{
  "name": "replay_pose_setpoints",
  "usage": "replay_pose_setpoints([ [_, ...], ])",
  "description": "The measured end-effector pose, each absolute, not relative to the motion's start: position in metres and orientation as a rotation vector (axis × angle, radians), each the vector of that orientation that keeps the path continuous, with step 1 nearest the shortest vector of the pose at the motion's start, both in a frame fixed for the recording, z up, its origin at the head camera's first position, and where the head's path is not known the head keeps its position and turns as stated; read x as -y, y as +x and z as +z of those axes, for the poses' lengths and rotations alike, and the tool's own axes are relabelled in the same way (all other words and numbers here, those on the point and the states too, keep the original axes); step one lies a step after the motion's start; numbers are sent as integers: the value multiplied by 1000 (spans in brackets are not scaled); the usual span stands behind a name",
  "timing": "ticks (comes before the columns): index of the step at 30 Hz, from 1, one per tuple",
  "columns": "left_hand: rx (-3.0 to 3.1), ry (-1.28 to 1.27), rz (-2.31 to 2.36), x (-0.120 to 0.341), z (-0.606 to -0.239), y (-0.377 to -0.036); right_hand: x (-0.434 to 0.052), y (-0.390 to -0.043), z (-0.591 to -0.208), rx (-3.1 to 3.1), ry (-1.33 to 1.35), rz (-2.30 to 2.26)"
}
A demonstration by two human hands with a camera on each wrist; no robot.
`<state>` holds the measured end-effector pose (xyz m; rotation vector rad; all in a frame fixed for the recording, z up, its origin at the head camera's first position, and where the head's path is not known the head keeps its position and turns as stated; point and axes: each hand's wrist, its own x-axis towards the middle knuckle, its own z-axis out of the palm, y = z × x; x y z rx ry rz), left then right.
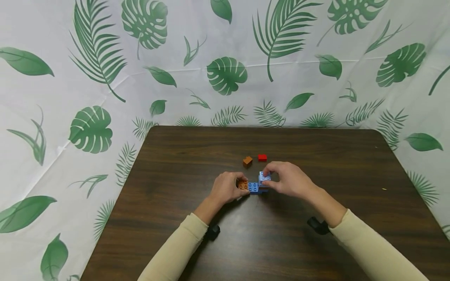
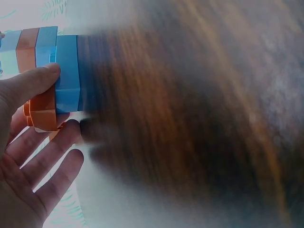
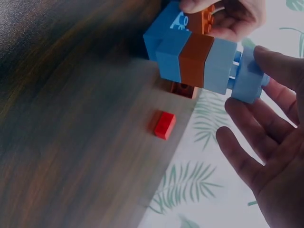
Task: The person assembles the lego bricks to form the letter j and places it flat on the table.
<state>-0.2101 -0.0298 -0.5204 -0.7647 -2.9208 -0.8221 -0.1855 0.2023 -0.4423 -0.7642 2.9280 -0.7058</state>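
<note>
The right hand (image 1: 290, 180) held the top block (image 3: 249, 76) between thumb and fingers, grip narrowed to its width, over the column (image 3: 194, 59). Studs showed in a gap between it and the pale blue block (image 3: 220, 65) below; judged not fully seated. The left hand (image 1: 226, 188) pinched the orange end block (image 1: 243, 184) at the other end of the blue base (image 1: 253, 187), on the counter (image 1: 183, 156). Judged best practice: square the edges, press straight down and evenly, left grip bracing so nothing tipped. Containers: none seen; the red block (image 1: 262, 157) and loose orange block (image 1: 247, 161) lay directly on the counter, beyond the column.
</note>
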Motion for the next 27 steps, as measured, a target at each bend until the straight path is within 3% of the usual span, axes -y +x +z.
replay_pose_setpoints([
  [27,2954,-754,-829,29,-519,-210,-206,-187,-435,-2890,-843,-595],
])
